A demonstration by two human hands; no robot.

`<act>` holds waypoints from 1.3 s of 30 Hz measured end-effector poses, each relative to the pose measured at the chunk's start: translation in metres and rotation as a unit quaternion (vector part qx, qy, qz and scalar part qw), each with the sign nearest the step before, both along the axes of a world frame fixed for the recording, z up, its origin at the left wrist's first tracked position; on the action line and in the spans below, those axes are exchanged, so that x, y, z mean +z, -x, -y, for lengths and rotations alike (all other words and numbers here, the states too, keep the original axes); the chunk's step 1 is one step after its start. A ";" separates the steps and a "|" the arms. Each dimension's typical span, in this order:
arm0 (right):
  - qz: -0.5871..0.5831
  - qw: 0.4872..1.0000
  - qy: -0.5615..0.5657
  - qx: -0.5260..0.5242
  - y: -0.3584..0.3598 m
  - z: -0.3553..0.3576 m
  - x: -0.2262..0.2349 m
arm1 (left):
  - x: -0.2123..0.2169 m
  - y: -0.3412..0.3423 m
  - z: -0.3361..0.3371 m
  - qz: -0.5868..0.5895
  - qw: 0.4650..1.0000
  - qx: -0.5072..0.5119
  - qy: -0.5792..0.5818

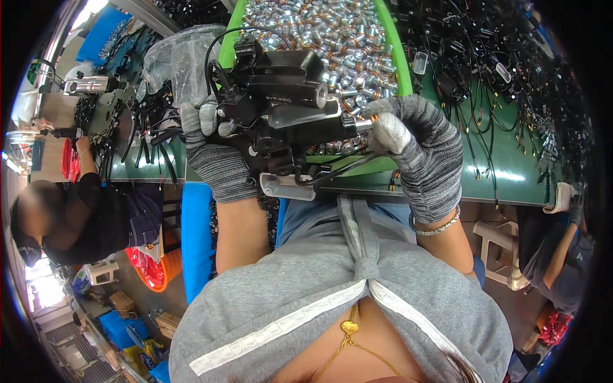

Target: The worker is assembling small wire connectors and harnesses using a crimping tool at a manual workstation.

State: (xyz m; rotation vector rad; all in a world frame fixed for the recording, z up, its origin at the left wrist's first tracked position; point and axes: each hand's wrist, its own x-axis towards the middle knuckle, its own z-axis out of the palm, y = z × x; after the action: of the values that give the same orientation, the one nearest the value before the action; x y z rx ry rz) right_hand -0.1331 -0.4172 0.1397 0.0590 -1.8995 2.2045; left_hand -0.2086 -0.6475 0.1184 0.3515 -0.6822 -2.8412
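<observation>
In front of me is a black device point(295, 125) with two barrel-like bodies, a clear cover, and cables looping from it. My left hand point(214, 147), in a grey knitted glove with pale fingertips, closes around the device's left side. At the right end of the lower barrel, my right hand point(418, 143) pinches a small silver metal fitting point(362, 125) between thumb and fingers. That fitting lines up with the barrel end; whether it is seated inside cannot be seen. Beneath the device lies a green tray point(397, 51) heaped with similar silver fittings point(348, 38).
Black cabled parts point(476, 89) pile up on the green bench point(514, 182) at right. A clear plastic bag point(182, 64) and black pieces lie at left. Co-workers sit at the far left point(70, 217) and far right point(568, 255). A blue container point(196, 236) stands below the bench edge.
</observation>
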 end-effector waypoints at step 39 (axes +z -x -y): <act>-0.026 0.982 -0.159 0.096 0.003 -0.020 0.002 | 0.012 -0.001 -0.014 0.087 0.992 0.086 0.013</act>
State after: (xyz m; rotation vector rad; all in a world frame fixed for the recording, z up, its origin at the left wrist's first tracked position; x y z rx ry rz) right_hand -0.1363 -0.3971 0.1412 0.3648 -2.2829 1.9621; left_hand -0.2072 -0.6333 0.1305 0.6276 -0.6837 -2.6575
